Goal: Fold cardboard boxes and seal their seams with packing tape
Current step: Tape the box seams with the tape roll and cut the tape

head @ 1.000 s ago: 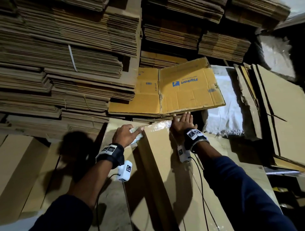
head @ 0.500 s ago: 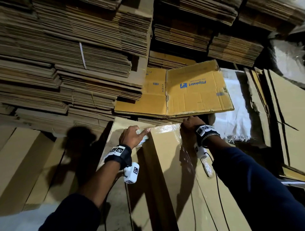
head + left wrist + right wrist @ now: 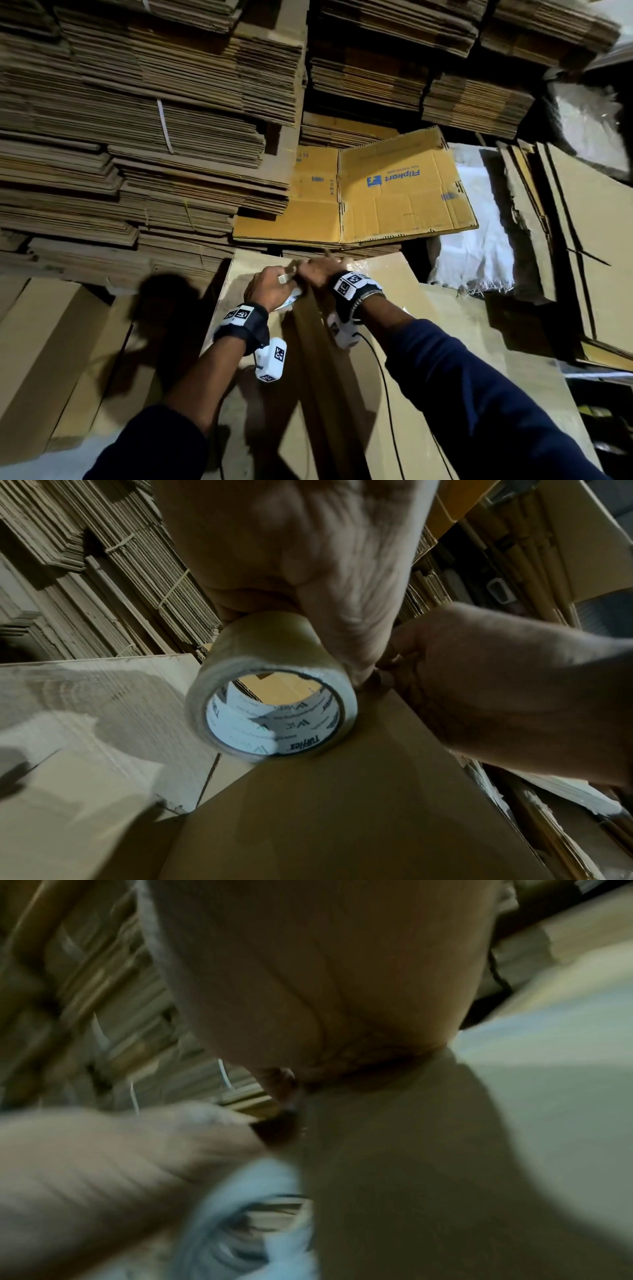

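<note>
At the far end of the folded cardboard box (image 3: 342, 359), the left hand (image 3: 270, 289) had its grip curled round the packing tape roll (image 3: 270, 693), thumb over the roll's outer face, the roll resting against the box's top panel. The right hand (image 3: 320, 272) met it just beside the roll, fingertips bent and apparently pinching at the tape's free end or the box edge; blur kept me from telling which, so how far that grip was closed stayed uncertain.

Judging from this, the risk lay in the tear: if the strip were pulled off crooked or the roll slipped in the left hand, the loose end could fold back on itself or lift off the seam, leaving it poorly sealed.

Only the left wrist view showed the roll's printed white core and clear tape plainly, with the right hand crowding in from the side. Only the head view showed the surroundings: flattened cardboard stacks (image 3: 137, 137) behind, a printed yellow carton (image 3: 394, 195) lying open beyond the box. Smearing left the right wrist view nearly unreadable.
</note>
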{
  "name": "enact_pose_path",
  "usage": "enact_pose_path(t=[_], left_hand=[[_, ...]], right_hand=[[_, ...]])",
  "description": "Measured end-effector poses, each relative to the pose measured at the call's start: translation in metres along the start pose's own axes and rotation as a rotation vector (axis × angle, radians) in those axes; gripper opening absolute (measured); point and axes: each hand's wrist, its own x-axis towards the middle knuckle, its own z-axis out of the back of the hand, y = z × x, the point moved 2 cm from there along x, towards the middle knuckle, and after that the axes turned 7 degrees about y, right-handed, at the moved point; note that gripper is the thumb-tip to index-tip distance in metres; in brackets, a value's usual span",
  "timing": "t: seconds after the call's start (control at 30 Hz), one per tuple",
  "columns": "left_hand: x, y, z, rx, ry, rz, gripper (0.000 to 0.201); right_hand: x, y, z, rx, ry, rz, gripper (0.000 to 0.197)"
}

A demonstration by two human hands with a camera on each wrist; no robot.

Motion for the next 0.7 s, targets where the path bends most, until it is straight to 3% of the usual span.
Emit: enact_pose_path(t=[0.07,0.13,0.2,0.27,0.4,0.47,0.6,0.7], left_hand=[[0.000,0.001,-0.001,-0.013,0.012,0.000,0.021],[-0.001,0.000,-0.002,-0.020,0.016,-0.002,0.023],[-0.002,-0.001,-0.002,-0.021,0.012,-0.010,0.029],[-0.003,-0.001,-0.002,-0.034,0.013,-0.014,0.040],[-0.002,0.004,-0.003,-0.040,-0.001,-0.020,0.068],[-0.003,0.006,-0.005,-0.044,-0.015,-0.023,0.073],[-0.007,0.003,-0.011,-0.033,-0.042,-0.018,0.070],[-0.013,-0.005,-0.011,-0.033,-0.047,0.000,0.067]], right_hand=[[0.002,0.004,-0.005,0.188,0.054,0.080,0.042],[-0.006,0.004,-0.007,0.365,0.079,0.200,0.060],[-0.021,-0.007,-0.002,0.505,-0.033,0.302,0.072],[-0.042,-0.033,0.003,0.537,-0.182,0.328,0.065],[-0.075,-0.125,0.004,0.304,-0.476,0.166,0.041],[-0.098,-0.171,-0.010,0.306,-0.451,0.052,0.041],[-0.146,-0.234,-0.046,0.299,-0.375,-0.169,0.071],[-0.160,-0.246,-0.067,0.395,-0.296,-0.183,0.074]])
